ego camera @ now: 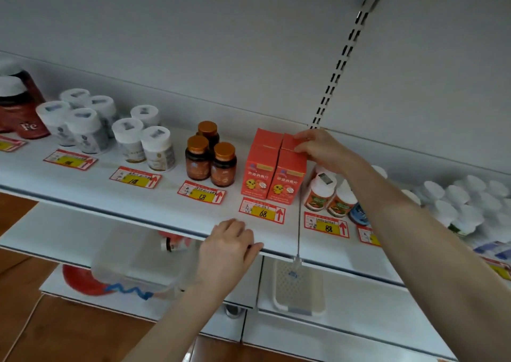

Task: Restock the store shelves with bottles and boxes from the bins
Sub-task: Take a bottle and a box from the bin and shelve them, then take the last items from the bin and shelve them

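Your right hand pinches the top of the right-hand orange-red cardboard box, which stands upright against its twin box near the front edge of the white metal shelf. Your left hand curls over that front edge. The row looks largely stocked. The clear plastic bin below still holds at least one small bottle, so stocking likely remains.

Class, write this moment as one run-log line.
right hand: pinches right orange box top | left hand: fingers curled at shelf edge | box: upright on shelf
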### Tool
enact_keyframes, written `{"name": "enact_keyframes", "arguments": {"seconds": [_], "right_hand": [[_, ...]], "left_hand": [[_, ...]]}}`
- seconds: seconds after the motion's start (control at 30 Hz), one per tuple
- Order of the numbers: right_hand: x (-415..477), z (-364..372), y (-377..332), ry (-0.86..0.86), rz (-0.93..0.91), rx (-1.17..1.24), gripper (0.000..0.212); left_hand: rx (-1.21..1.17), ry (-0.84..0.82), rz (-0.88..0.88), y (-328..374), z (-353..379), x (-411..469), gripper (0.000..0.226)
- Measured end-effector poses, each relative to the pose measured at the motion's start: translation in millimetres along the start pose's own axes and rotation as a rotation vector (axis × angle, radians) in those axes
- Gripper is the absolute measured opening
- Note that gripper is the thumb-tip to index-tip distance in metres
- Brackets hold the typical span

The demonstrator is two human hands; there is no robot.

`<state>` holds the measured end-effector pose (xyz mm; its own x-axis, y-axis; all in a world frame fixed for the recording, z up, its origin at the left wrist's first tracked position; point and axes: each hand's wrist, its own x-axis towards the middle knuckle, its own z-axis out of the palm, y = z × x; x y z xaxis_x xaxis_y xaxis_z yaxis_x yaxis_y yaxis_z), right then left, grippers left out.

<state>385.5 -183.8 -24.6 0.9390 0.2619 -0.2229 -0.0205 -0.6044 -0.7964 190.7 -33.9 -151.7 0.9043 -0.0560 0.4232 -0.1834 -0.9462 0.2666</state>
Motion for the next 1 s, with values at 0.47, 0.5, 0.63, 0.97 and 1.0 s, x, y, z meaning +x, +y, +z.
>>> {"name": "enact_keyframes", "arguments": {"seconds": [0.47,0.5,0.63,0.97,1.0], "right_hand": [[-38.0,42.3,-11.0,0.253,-0.343,-0.410,0.033],[-43.4,47.0,-14.3,0.261,-0.364,-0.388,0.034],[-68.7,80.5,-38.5,0.247,-0.461,-0.338,0.032],[-126.6,213.6,-81.7,0.086,-0.525,-0.249,0.028],[-130.9,229.4,-83.7,0.090,-0.516,-0.241,0.026]], "left_hand": [[0.142,-0.091,0.057,-0.3,-3.6,-26.6,0.049],[0.142,-0.082,0.072,-0.2,-6.9,-28.3,0.047],[0.141,-0.064,0.093,-12.4,-26.3,-61.6,0.039],[0.162,-0.247,-0.011,-139.0,-66.3,-150.7,0.042],[0.156,-0.277,-0.012,-155.3,-70.1,-158.8,0.045]]}}
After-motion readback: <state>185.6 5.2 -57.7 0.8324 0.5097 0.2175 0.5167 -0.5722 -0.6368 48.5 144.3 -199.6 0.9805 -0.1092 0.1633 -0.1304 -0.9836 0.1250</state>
